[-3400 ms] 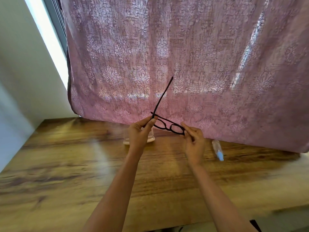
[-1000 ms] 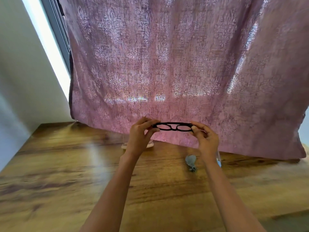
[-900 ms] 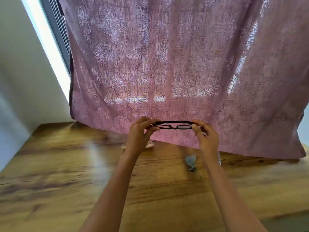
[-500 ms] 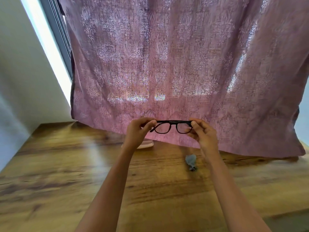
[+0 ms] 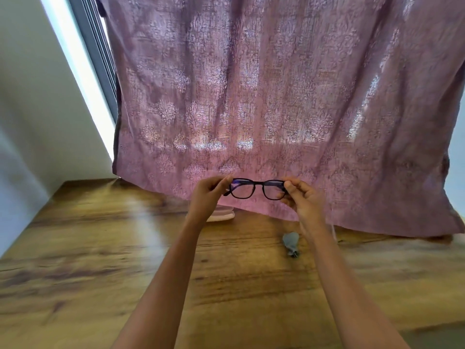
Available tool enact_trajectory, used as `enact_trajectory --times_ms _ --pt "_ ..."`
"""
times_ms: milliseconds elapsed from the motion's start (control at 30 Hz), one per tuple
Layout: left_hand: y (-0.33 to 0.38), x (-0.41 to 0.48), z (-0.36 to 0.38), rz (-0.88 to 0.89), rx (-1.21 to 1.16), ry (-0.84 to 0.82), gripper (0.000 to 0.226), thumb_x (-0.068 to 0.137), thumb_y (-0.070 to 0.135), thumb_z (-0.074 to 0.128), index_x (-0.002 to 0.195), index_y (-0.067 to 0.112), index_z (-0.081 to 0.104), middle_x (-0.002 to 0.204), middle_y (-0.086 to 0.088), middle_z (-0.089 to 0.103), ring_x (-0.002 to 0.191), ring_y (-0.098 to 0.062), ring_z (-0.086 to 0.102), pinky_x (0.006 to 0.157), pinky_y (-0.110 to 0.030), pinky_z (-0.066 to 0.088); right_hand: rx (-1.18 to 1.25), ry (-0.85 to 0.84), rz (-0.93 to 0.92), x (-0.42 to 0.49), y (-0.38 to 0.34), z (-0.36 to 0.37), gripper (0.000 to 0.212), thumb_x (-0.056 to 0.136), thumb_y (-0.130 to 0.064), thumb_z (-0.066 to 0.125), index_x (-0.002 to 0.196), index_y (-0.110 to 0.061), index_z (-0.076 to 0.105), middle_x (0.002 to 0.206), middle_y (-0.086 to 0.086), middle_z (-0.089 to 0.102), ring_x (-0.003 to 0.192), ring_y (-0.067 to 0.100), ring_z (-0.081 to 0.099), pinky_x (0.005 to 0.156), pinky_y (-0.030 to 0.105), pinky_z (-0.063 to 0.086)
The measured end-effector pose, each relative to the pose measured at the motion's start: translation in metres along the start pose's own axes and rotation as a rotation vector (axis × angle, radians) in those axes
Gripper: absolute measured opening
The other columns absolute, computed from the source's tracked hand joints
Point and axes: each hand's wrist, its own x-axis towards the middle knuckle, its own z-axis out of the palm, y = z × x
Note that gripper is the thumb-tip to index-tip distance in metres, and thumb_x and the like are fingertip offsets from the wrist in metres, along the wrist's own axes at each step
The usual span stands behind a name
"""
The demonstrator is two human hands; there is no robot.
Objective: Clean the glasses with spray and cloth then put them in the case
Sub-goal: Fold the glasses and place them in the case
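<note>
Glasses (image 5: 258, 188) span 2 grips: left grip (image 5: 206, 197) pinches one frame end, right grip (image 5: 304, 200) pinches other.

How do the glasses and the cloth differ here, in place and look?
The glasses are held up off the table, pinched at each end by the left hand and right hand; the cloth lies on the table, touched by neither hand. The glasses are black, front upright toward the camera; the cloth is grey and bunched up.
</note>
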Motion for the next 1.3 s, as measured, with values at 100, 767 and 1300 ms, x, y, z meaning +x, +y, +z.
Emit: enact_trajectory --times_ms 100,767,1300 --pt "-0.004 0.002 -0.004 -0.023 -0.001 -0.011 0.024 0.091 0.031 0.053 0.079 0.018 0.071 0.072 -0.024 0.064 0.066 -0.019 0.056 0.069 -0.03 0.044 -0.017 0.019 0.026 0.006 0.007 0.007 0.011 0.088 -0.008 0.058 0.094 -0.011 0.066 0.06 -0.012 0.07 0.055 0.0 0.064 0.055 0.013 0.053" --pt "-0.112 0.023 -0.029 -0.611 0.349 0.503 0.03 0.082 0.015 0.063 0.111 0.015 0.065 0.113 -0.008 0.067 0.102 -0.022 0.059 0.077 -0.024 0.035 -0.017 -0.056 0.184 0.063 0.057 0.045 0.007 0.086 -0.014 0.061 0.083 -0.013 0.067 0.082 0.008 0.068 0.073 0.017 0.065 0.064 0.02 0.056" --pt "-0.16 0.015 -0.038 -0.944 -0.001 0.587 0.024 0.08 0.007 0.069 0.102 0.002 0.064 0.103 -0.017 0.067 0.074 -0.024 0.069 0.074 -0.037 0.059 -0.108 -0.1 0.283 0.072 0.089 0.056 0.005 0.083 -0.022 0.064 0.087 -0.022 0.068 0.097 0.009 0.069 0.101 0.029 0.062 0.096 0.045 0.046"
